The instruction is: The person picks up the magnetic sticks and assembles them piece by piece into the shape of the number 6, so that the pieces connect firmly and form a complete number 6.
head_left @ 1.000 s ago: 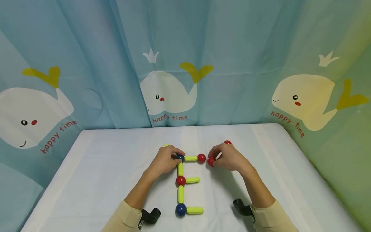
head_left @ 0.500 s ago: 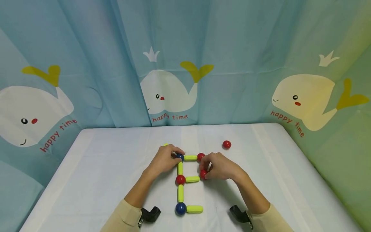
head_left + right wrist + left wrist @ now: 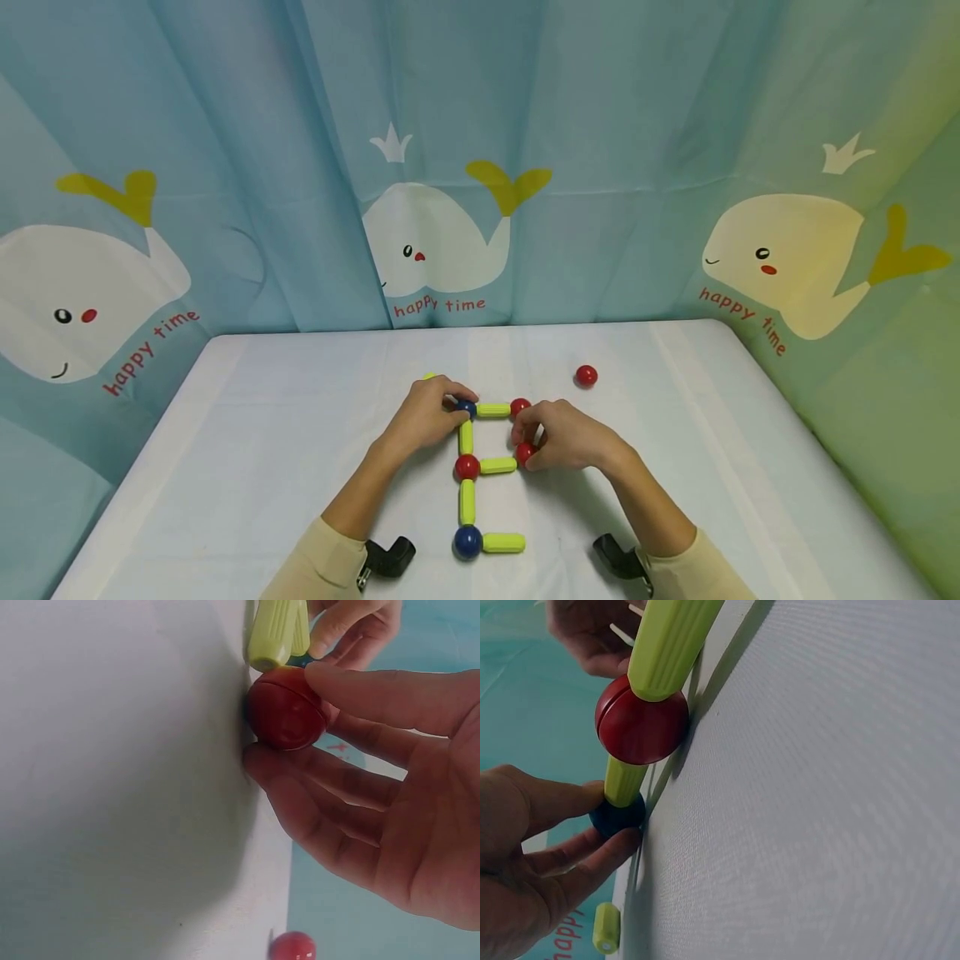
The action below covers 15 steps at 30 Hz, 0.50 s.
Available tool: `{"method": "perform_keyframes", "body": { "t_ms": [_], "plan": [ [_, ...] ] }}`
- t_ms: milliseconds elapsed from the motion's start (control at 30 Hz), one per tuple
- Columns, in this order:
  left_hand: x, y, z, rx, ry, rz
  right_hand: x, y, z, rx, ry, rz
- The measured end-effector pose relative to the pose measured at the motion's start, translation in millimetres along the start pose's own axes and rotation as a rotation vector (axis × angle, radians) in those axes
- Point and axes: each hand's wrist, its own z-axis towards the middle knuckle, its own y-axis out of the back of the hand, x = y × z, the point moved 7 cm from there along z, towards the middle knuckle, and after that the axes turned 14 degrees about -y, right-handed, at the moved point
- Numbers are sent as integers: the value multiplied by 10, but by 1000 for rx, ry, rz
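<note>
On the white table lies a flat frame of lime-green rods and red and blue balls. My left hand (image 3: 426, 414) pinches the blue ball (image 3: 618, 819) at its far left corner. A red ball (image 3: 287, 714) is between the thumb and fingers of my right hand (image 3: 572, 437), against the free end of the middle rod (image 3: 498, 466). The middle rod's other end meets another red ball (image 3: 467, 467). At the far right corner, a red ball (image 3: 520, 407) ends the top rod (image 3: 493, 410), partly behind my right fingers. The near blue ball (image 3: 468, 542) bears a short rod (image 3: 504, 543).
A loose red ball (image 3: 587, 376) lies toward the back right of the table (image 3: 225, 467). Behind my left hand, another lime-green rod (image 3: 607, 928) lies loose. Black wrist mounts (image 3: 392, 557) stick out from both sleeves. A whale-print curtain (image 3: 600, 250) hangs behind the table.
My right hand has moved left and nearer with its red ball, bringing it to the middle rod's end. The loose red ball behind it is now fully uncovered. My left hand stays put.
</note>
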Motion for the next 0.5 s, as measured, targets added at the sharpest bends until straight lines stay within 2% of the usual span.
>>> {"method": "perform_keyframes", "body": {
  "t_ms": [267, 500],
  "plan": [
    [-12, 0, 1, -3, 3, 3, 16, -42, 13, -2, 24, -1],
    [-9, 0, 2, 1, 10, 3, 64, -94, -2, -42, 75, -31]
  ]
}}
